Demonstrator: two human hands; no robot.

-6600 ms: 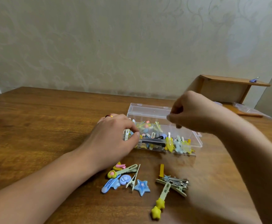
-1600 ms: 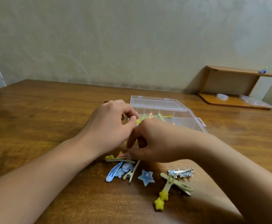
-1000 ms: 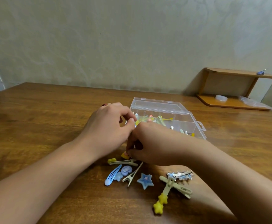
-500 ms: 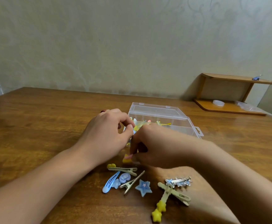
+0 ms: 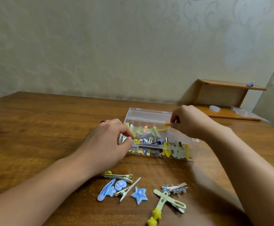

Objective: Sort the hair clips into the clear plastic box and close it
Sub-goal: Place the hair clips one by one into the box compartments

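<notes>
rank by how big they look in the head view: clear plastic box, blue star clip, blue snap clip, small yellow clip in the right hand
1. clear plastic box
2. blue snap clip and blue star clip: too alike to rank
3. small yellow clip, pinched by the right hand; farther off, so unsure

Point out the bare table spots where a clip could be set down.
Bare wood lies left of the left hand, and behind the clear plastic box towards the wall. It is crowded in front of the box, where loose hair clips lie between the forearms. The right hand holds a clip over the box.
</notes>
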